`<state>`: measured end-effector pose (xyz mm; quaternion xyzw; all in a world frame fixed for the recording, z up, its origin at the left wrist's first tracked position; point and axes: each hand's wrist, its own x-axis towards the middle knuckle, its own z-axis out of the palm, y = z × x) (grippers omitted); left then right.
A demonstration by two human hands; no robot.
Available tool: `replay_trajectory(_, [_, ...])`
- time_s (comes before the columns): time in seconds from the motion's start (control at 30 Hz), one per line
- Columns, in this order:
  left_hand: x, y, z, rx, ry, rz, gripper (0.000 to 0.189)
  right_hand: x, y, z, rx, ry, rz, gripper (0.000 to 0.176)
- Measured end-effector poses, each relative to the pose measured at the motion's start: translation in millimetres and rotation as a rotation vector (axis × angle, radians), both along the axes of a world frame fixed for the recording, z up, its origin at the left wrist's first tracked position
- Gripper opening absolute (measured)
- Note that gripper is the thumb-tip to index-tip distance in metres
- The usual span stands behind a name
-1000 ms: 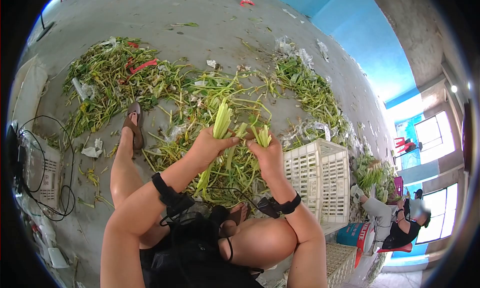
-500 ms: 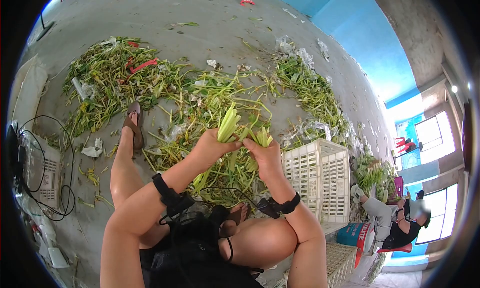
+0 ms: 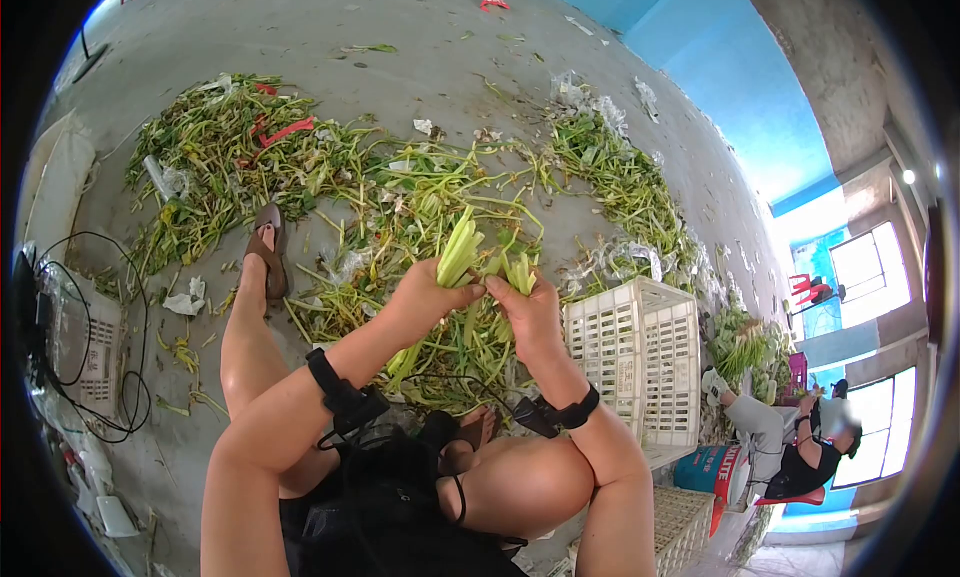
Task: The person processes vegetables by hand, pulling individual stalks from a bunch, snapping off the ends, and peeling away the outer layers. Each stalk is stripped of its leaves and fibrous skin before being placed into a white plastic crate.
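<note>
My left hand (image 3: 430, 294) is closed round a bunch of pale green celery stalks (image 3: 459, 247), their cut ends pointing up and away from me. Close beside it, my right hand (image 3: 530, 315) grips a smaller bunch of green stalks (image 3: 519, 274). The thumbs nearly meet between the two bunches. Below the hands, more stalks hang down and blend into the heap of trimmed stems and leaves (image 3: 440, 192) on the floor, so their lower ends are hard to separate. Both wrists wear black straps with small devices.
A white plastic crate (image 3: 605, 352) lies to the right, with another crate (image 3: 672, 522) nearer me. A blue and red bucket (image 3: 712, 472) is beside them. Another person (image 3: 800, 457) sits at far right. More trimmings (image 3: 620, 177) and plastic scraps litter the grey floor. Black cables (image 3: 140, 377) loop at left.
The stalks in my right hand have shifted and tilted slightly, and its fingers have moved a little. My left hand and its bunch stay almost in place.
</note>
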<state>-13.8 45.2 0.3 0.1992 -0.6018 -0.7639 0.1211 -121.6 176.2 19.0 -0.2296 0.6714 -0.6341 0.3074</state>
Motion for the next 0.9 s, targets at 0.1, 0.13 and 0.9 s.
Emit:
replay_trajectory(0.1, [-1.5, -0.8, -2.8, 0.006, -0.015, 0.028, 0.018, -2.2, 0.9, -1.1, 0.062, 0.036, -0.025, 0.023])
replay_trajectory(0.13, [-1.5, -0.9, -3.1, 0.008, -0.016, 0.037, 0.018, -1.3, 0.2, -0.1, 0.049, 0.056, -0.028, 0.023])
replay_trajectory(0.9, [3.1, -4.1, 1.1, -0.168, 0.023, 0.015, 0.021, -2.7, 2.4, 1.0, 0.106, 0.123, 0.032, 0.024])
